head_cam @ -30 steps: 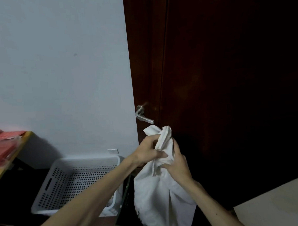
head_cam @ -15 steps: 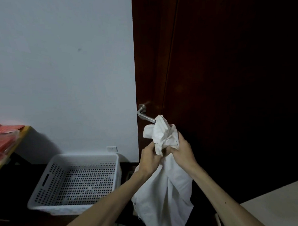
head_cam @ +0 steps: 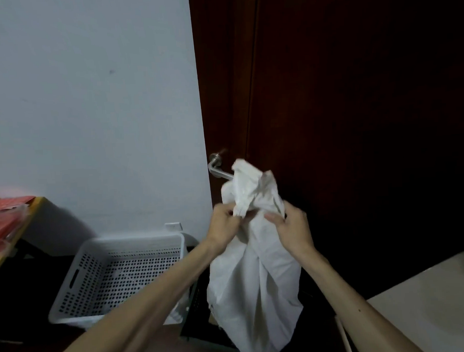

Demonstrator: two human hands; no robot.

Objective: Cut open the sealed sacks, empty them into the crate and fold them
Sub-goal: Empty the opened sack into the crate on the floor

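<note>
A white sack [head_cam: 256, 281], crumpled, is gripped by its bunched neck in the left hand [head_cam: 225, 229] and right hand [head_cam: 291, 229]; a perforated crate [head_cam: 78, 278] is seen to their left.

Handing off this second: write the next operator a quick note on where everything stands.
Left hand: grips the bunched neck of the white sack. Right hand: grips the same neck from the other side.
The sack hangs between the hands in front of the dark door, right of the white crate, not over it.
Done: sack held up; whether it is cut open cannot be told.
Left: open it if sealed, empty it into the crate, fold it.
</note>
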